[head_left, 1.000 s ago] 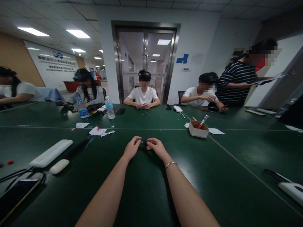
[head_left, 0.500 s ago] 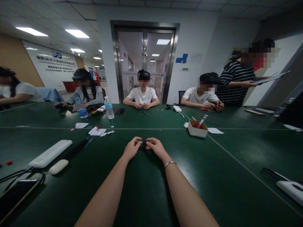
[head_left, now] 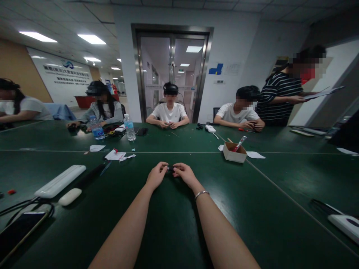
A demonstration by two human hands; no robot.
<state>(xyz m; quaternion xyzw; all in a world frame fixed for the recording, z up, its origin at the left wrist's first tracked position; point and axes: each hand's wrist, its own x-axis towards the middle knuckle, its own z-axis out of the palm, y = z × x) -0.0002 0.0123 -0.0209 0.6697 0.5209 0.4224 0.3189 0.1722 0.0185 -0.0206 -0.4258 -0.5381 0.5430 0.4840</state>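
Observation:
Between my two hands is a small, dark, short object (head_left: 170,169) with a lighter bit at its left end; it is too small to name. My left hand (head_left: 157,175) pinches its left end between thumb and fingers. On its right end, the fingers and thumb of my right hand (head_left: 183,174) are closed. Both hands are just above or on the green table (head_left: 174,213), and I cannot tell which. A metal bracelet (head_left: 202,194) circles my right wrist.
Left of my arms lie a white power bank (head_left: 60,182), a white rounded case (head_left: 70,197) and a phone (head_left: 22,228). Paper scraps (head_left: 115,155) and water bottles (head_left: 129,128) stand farther off. A small open box (head_left: 235,154) sits ahead right. Several people are around the table.
My hands and the dark object stay nearly in place. The view has shifted very slightly.

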